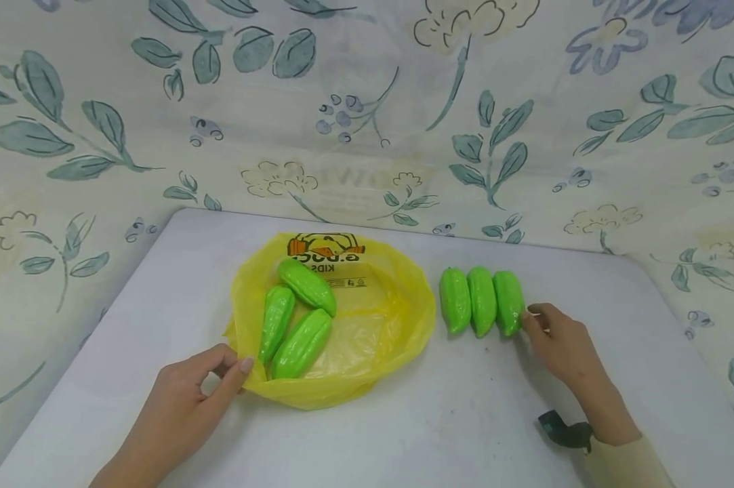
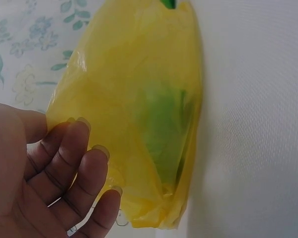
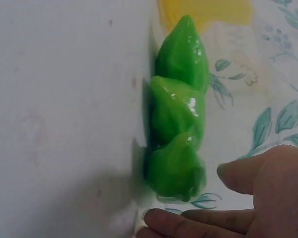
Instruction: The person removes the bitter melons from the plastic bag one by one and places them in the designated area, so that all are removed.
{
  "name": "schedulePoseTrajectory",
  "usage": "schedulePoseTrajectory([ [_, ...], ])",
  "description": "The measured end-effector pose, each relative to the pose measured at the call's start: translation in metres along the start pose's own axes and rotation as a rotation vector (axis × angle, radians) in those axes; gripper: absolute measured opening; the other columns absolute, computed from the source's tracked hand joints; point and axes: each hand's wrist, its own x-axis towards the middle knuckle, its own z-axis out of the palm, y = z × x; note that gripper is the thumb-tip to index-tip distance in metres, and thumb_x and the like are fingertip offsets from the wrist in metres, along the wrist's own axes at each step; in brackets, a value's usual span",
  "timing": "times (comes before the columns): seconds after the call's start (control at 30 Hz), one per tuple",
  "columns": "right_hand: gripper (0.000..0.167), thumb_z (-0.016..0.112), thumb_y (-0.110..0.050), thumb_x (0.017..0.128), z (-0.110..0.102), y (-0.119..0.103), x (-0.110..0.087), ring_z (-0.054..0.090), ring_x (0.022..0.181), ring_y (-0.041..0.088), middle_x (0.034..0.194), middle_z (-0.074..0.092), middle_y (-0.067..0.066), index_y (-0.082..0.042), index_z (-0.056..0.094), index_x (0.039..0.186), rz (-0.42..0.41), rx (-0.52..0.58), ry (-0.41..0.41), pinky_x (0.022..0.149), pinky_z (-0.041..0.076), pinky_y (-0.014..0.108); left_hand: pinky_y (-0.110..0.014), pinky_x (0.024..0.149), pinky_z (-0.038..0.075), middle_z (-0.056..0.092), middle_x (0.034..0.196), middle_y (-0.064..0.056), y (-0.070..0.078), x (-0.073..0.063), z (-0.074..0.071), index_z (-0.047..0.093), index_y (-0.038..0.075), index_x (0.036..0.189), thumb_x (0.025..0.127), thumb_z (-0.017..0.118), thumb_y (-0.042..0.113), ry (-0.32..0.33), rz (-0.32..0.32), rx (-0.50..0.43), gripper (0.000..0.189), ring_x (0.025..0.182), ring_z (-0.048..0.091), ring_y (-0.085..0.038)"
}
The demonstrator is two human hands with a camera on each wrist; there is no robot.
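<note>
While the left hand (image 1: 190, 400) pinched the near-left rim of a yellow bag (image 1: 351, 388) between thumb and fingers, the right hand (image 1: 562, 346) stood with its thumb and fingers apart around the tip of the end vegetable (image 1: 510, 298), not gripping it; whether a fingertip touched could not be told. Judged by the count, the work looked about halfway: three green vegetables lay outside the bag and three inside, though which way they were passing did not show. Just left of the right hand, the end vegetable made a row with the middle vegetable (image 1: 482, 298) and the far vegetable (image 1: 455, 298), all three apparently yet to be dealt with. Just beyond and to the right of the left hand, the narrow vegetable (image 1: 275, 318), the upper vegetable (image 1: 308, 285) and the lower vegetable (image 1: 302, 346) lay in the bag's left half, with bare film beside them. Between the right hand and the bag stood the row's other two, then the thin wall, which might sag if released. Near the right wrist a dark strap (image 1: 564, 432) hung over the white counter (image 1: 452, 420); beyond both hands rose a floral cloth (image 1: 367, 163).
</note>
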Motion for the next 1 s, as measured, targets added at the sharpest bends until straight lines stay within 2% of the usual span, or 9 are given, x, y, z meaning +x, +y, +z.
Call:
schedulePoseTrajectory([
  [0.23, 0.067, 0.045, -0.048, 0.111, -0.003, -0.009, -0.005, 0.059, 0.122, 0.051, 0.135, 0.060, 0.034, 0.010, 0.046, 0.146, -0.030, -0.023, 0.015, 0.088, 0.055, 0.059, -0.024, 0.052, 0.040, 0.061, 0.073, 0.015, -0.001, -0.001, 0.000, 0.061, 0.025, 0.085, 0.100, 0.074, 0.017, 0.008, 0.006, 0.006, 0.021, 0.063, 0.048, -0.006],
  [0.47, 0.068, 0.051, -0.049, 0.109, -0.009, -0.025, -0.011, 0.059, 0.120, 0.054, 0.137, 0.059, 0.035, 0.008, 0.048, 0.146, -0.077, -0.048, 0.059, 0.090, 0.052, 0.063, -0.024, 0.053, 0.040, 0.060, 0.072, 0.015, -0.001, -0.002, 0.000, 0.062, 0.025, 0.085, 0.100, 0.074, 0.017, 0.006, -0.003, 0.008, 0.021, 0.064, 0.049, -0.006],
  [0.67, 0.072, 0.057, -0.053, 0.106, -0.017, -0.044, -0.019, 0.051, 0.132, 0.053, 0.145, 0.053, 0.032, 0.005, 0.047, 0.149, -0.128, -0.071, 0.067, 0.101, 0.045, 0.066, -0.023, 0.054, 0.040, 0.059, 0.072, 0.015, -0.001, -0.002, 0.000, 0.061, 0.025, 0.085, 0.099, 0.075, 0.016, 0.004, 0.008, 0.009, 0.022, 0.064, 0.049, -0.006],
  [0.83, 0.065, 0.066, -0.043, 0.104, -0.020, -0.065, -0.025, 0.050, 0.135, 0.049, 0.147, 0.054, 0.028, 0.003, 0.051, 0.147, -0.200, -0.084, 0.115, 0.106, 0.042, 0.064, -0.023, 0.055, 0.040, 0.060, 0.072, 0.014, -0.001, -0.002, -0.001, 0.060, 0.026, 0.084, 0.099, 0.075, 0.015, 0.004, 0.022, -0.004, 0.023, 0.065, 0.049, -0.005],
  [1.0, 0.056, 0.071, -0.035, 0.102, -0.024, -0.092, -0.029, 0.054, 0.133, 0.045, 0.144, 0.059, 0.023, -0.002, 0.057, 0.144, -0.284, -0.091, 0.124, 0.105, 0.045, 0.062, -0.023, 0.057, 0.042, 0.060, 0.072, 0.014, 0.001, -0.001, -0.001, 0.061, 0.026, 0.084, 0.099, 0.074, 0.016, -0.005, 0.019, -0.011, 0.023, 0.067, 0.051, -0.005],
])
